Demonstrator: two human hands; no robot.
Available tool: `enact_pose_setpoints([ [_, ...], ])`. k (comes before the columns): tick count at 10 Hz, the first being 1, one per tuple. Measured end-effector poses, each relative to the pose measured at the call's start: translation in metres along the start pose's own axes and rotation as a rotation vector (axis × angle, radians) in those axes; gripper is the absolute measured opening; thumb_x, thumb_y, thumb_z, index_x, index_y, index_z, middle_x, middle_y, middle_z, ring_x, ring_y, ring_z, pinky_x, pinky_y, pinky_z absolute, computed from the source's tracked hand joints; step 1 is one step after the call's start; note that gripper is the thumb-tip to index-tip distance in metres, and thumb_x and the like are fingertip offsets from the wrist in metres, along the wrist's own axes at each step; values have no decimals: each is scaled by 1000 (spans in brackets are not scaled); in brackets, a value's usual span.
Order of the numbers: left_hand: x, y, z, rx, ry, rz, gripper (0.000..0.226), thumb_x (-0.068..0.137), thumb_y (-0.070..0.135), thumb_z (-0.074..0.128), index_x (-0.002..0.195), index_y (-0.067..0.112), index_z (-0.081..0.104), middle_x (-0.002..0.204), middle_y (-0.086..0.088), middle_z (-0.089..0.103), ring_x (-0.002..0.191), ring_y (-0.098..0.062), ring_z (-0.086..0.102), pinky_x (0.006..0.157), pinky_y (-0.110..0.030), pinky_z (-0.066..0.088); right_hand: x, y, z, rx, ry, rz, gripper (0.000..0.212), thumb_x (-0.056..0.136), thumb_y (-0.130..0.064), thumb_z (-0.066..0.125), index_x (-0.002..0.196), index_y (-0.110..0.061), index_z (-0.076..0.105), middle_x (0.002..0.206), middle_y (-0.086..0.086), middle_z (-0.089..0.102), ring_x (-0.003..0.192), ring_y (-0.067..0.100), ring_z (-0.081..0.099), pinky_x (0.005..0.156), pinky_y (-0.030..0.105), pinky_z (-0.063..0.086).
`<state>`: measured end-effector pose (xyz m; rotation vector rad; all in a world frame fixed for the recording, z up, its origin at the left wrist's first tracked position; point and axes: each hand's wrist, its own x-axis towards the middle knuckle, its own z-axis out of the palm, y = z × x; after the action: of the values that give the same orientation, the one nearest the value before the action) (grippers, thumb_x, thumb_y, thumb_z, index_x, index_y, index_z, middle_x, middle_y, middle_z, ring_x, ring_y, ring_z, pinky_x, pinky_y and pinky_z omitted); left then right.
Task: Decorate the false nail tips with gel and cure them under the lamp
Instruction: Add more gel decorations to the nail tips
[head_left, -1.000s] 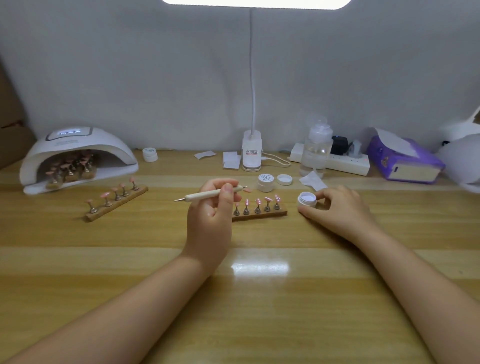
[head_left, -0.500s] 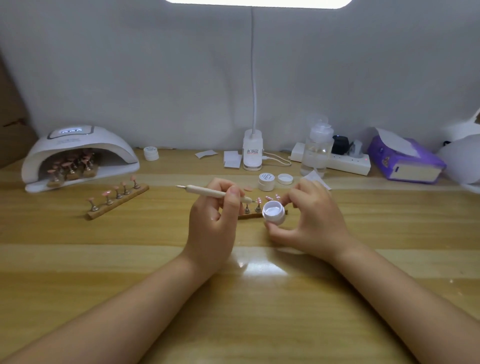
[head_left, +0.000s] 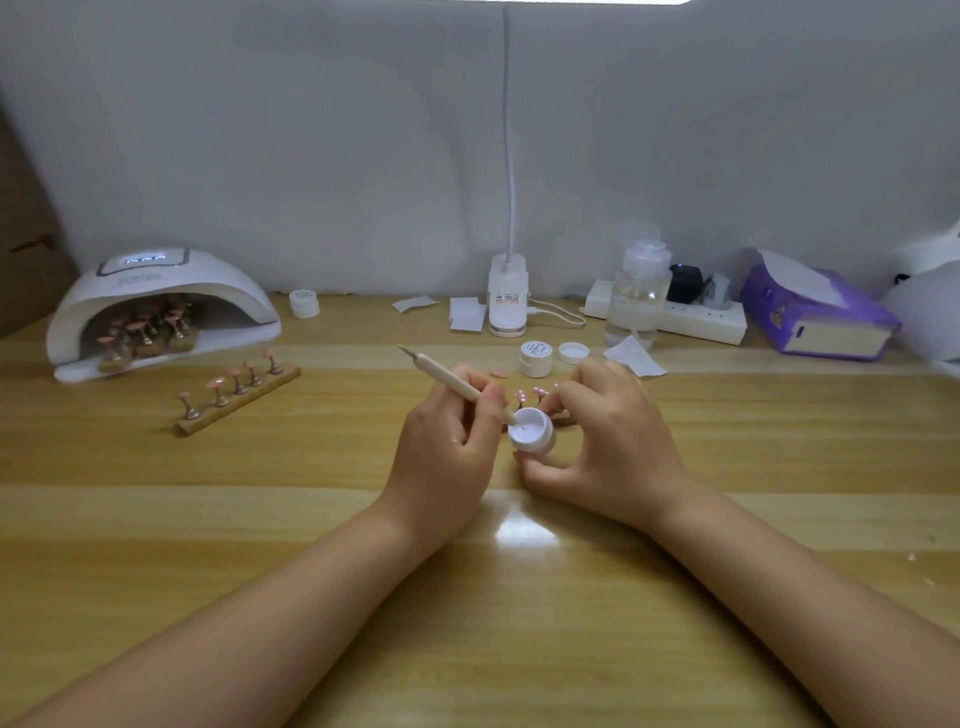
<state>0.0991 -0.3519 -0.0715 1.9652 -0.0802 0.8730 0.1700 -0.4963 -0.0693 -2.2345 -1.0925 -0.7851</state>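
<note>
now | left hand (head_left: 441, 447) grips dotting pen (head_left: 457, 385) | right hand (head_left: 608, 447) holds open white gel pot (head_left: 535, 436)

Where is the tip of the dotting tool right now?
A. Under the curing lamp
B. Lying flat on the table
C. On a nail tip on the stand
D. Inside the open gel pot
D: the left hand holds the tool slanted down, its tip dipped in the open pot that the right hand holds.
</note>
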Motion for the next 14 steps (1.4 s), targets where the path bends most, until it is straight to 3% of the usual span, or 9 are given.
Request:
enact_pose_setpoints([
  [2, -2, 1, 1, 2, -23, -1, 17, 90, 29, 46, 73, 30, 49, 60, -2, 55, 49, -6, 44, 49, -15, 33, 0, 1, 1, -12, 3, -16, 32, 54, -31, 79, 71, -12, 60, 74, 3, 50, 70, 22, 46, 64, 35, 42],
  [3, -1, 0, 0, 8, -33, 2, 18, 91, 29, 46, 73, 32, 48, 57, -4, 53, 49, -11, 43, 48, -17, 33, 0, 1, 2, -15, 6, -20, 32, 53, -31, 79, 71, -12, 60, 74, 3, 51, 70, 23, 47, 63, 35, 41],
  [6, -1, -2, 0, 24, -57, -5, 17, 91, 30, 46, 74, 32, 48, 56, 7, 51, 48, -8, 42, 47, -17, 32, 0, 1, 2, -22, 3, -16, 32, 53, -31, 79, 70, -11, 60, 74, 3, 50, 70, 23, 46, 63, 34, 40],
  [8, -1, -1, 1, 32, -35, 3, 18, 91, 29, 46, 74, 33, 49, 62, -3, 55, 55, -22, 49, 51, -25, 36, 0, 1, 2, -24, 4, -19, 32, 53, -30, 80, 70, -11, 60, 73, 4, 51, 70, 23, 46, 64, 33, 40],
  [12, 0, 0, 1, 31, -45, 5, 17, 91, 30, 46, 74, 32, 49, 62, -3, 54, 54, -22, 47, 51, -29, 37, 0, 1, 1, -27, -5, -11, 33, 53, -30, 80, 70, -11, 60, 74, 3, 50, 70, 23, 46, 64, 34, 40],
  [14, 0, 1, 2, 1, -3, -28, 19, 91, 29, 45, 74, 27, 53, 60, 4, 57, 53, -9, 50, 51, -17, 36, 0, 1, 2, -31, 4, -13, 33, 53, -31, 80, 70, -11, 60, 73, 3, 50, 69, 22, 45, 63, 34, 40],
])
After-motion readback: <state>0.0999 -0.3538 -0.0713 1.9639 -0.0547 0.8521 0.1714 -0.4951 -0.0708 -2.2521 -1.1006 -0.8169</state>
